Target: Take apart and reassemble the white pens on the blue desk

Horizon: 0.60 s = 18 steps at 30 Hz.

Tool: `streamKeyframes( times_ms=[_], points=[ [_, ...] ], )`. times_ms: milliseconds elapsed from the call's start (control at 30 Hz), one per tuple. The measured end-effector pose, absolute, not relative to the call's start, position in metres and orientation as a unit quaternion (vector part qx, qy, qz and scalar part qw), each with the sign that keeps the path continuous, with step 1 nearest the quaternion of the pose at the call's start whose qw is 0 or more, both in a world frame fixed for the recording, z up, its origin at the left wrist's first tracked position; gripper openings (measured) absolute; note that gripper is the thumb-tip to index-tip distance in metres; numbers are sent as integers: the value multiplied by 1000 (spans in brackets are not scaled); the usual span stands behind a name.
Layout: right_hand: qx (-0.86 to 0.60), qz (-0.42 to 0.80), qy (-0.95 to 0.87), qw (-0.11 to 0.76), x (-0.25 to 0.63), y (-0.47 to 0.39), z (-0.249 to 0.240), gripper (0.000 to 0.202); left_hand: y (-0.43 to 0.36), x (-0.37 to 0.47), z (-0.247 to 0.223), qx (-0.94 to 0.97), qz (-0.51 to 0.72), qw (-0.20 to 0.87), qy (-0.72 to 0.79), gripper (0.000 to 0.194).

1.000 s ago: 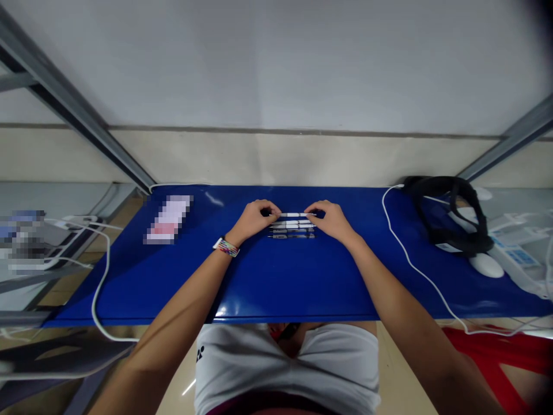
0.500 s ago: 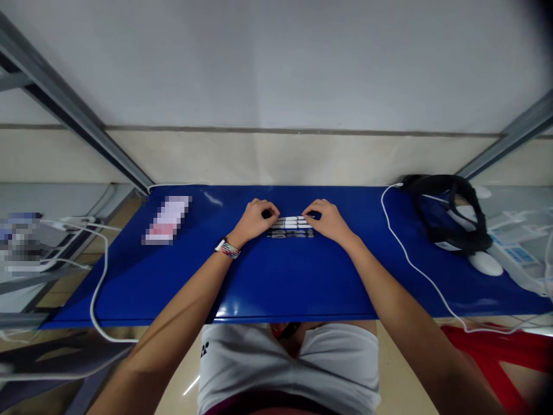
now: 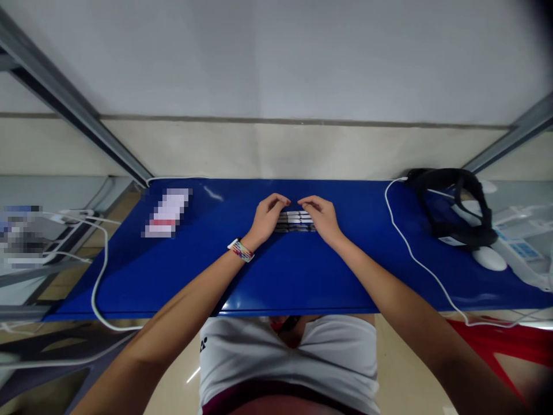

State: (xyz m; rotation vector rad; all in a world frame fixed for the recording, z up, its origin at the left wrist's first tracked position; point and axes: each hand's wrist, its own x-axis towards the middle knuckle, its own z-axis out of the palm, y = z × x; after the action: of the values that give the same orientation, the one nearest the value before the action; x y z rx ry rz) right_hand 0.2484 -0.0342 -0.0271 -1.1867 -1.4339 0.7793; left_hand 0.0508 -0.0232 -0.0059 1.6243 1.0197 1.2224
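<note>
Several white and black pens [image 3: 296, 221] lie side by side in a neat row on the blue tabletop [image 3: 298, 276]. My left hand [image 3: 268, 217] curves around their left ends, its fingers reaching past the far side of the row. At the right ends, my right hand [image 3: 323, 217] mirrors it, fingers stretched inward beyond the farthest pen. Both hands are open and touch or nearly touch the pen ends, which they partly hide. A colourful woven band [image 3: 242, 251] circles my left wrist.
A phone-like slab [image 3: 166, 213], blurred out, lies at the left. A black head strap device [image 3: 458, 210] sits at the right, beside a white cable [image 3: 410, 253]. Metal posts [image 3: 108, 135] stand at the sides, and a wall [image 3: 276, 150] runs behind the table.
My hands have moved closer together along the row, from pinching near the pen ends to cupping both sides with fingers extended. The pens look more tightly aligned. The view has tilted slightly.
</note>
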Motion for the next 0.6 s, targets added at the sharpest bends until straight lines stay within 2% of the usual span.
streamKeyframes(
  times_ms=[600],
  points=[
    [-510, 260, -665, 479, 238, -49, -20, 22, -31, 59, -8, 633, 492, 413, 432, 23]
  ],
)
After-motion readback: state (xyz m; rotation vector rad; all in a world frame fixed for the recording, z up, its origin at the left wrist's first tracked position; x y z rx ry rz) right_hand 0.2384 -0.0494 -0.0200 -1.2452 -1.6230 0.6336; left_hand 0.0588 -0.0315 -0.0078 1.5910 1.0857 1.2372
